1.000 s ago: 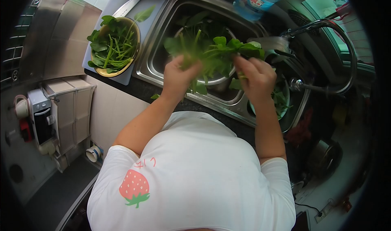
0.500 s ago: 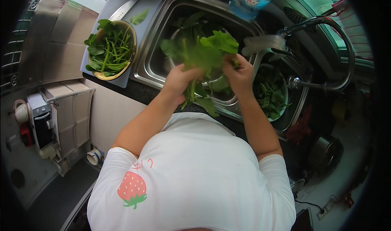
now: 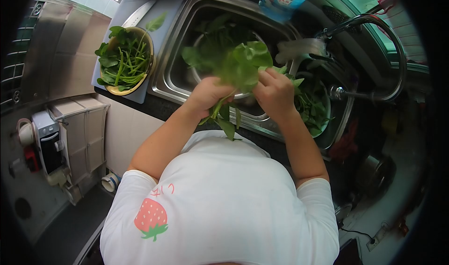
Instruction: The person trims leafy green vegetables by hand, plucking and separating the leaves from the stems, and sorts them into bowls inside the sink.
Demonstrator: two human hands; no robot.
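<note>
My left hand (image 3: 210, 95) is closed around a bunch of leafy greens (image 3: 248, 61) over the front of the left sink basin. Stems and a few leaves hang below its fingers, and the upper leaves are blurred. Close to the bunch, my right hand (image 3: 276, 91) is closed with its fingertips pinched on some of the green leaves. Beneath both hands, a bowl (image 3: 197, 50) with more greens sits in the basin, largely covered by the bunch. A second bowl (image 3: 327, 107) of greens stands in the right basin, just beyond my right hand.
A yellow bowl (image 3: 150, 54) of cut stems and leaves stands on a cutting board (image 3: 161, 26) at left, with a knife (image 3: 139, 13) and loose leaf behind it. A blue-labelled bottle (image 3: 284, 0) stands behind the sink. The curved faucet (image 3: 400, 54) arches at right.
My right hand has turned and drawn slightly down, with its fingers now pinched nearer the bunch. The leaves between the hands have shifted, and the view has tilted slightly.
</note>
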